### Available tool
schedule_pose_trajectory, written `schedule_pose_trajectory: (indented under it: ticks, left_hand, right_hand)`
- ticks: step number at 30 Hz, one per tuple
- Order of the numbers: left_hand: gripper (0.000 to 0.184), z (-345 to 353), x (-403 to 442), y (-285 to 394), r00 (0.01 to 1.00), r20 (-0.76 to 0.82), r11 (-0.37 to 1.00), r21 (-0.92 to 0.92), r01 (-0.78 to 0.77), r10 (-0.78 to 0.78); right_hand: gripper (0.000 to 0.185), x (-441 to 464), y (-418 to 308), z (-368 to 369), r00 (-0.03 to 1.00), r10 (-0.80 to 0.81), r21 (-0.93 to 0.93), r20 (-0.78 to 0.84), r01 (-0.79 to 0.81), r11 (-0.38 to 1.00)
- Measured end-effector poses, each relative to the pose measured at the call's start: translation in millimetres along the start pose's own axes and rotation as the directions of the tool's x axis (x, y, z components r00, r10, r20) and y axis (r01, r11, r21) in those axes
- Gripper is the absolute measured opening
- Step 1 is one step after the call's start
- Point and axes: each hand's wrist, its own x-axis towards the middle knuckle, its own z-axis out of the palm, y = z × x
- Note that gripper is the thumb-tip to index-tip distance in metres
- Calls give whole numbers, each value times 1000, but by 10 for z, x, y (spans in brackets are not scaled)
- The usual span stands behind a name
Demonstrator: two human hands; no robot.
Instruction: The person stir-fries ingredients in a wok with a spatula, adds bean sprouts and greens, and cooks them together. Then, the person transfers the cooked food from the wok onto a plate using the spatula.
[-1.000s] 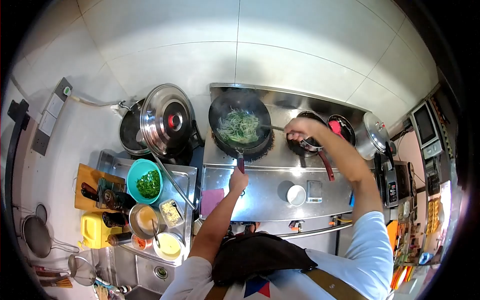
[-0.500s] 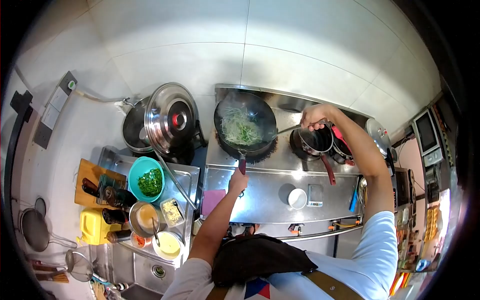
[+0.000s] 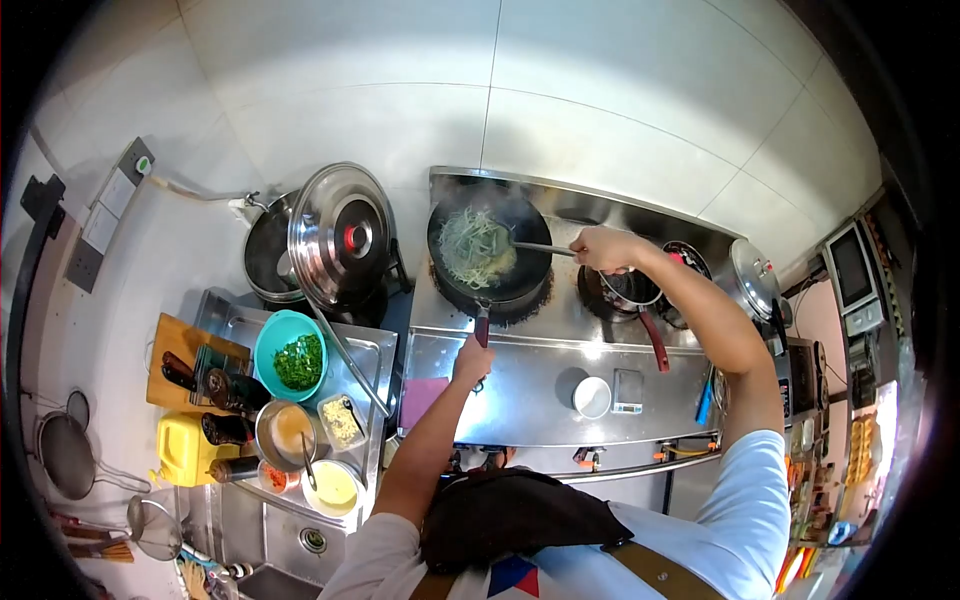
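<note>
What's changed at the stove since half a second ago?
The right hand has moved leftward toward the wok, bringing the utensil from its right side to the green shreds. Nothing was taken up or let go; the left hand stays on the wok's handle.

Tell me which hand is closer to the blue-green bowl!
Left. The left hand grips the wok handle, right of the bowl; the right hand is farther right, holding a utensil.

my left hand (image 3: 474, 362) grips the handle (image 3: 482, 322) of the wok (image 3: 530, 272); right of it, my right hand (image 3: 602, 250) holds a utensil (image 3: 545, 248) dipped into the greenish shreds (image 3: 468, 245) inside.
</note>
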Motion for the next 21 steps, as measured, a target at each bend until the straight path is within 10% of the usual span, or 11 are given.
schedule_pose_trajectory:
  ticks: [6,10,16,21]
  left_hand:
    - [38,10,80,-79,999,45,998,-58,7,-4]
    - [37,-27,6,27,999,44,999,-43,1,1]
    - [22,8,44,-13,999,22,990,-137,-24,28]
    - [28,-90,-48,47,990,141,959,-282,9,32]
  right_hand:
    - [22,339,585,-214,958,209,-58,198,-202,978]
    - [18,854,513,-13,981,187,-65,51,-184,981]
    - [28,1047,49,338,949,-237,-416,-206,135,899]
    - [73,548,78,516,946,-325,-681,-11,231,695]
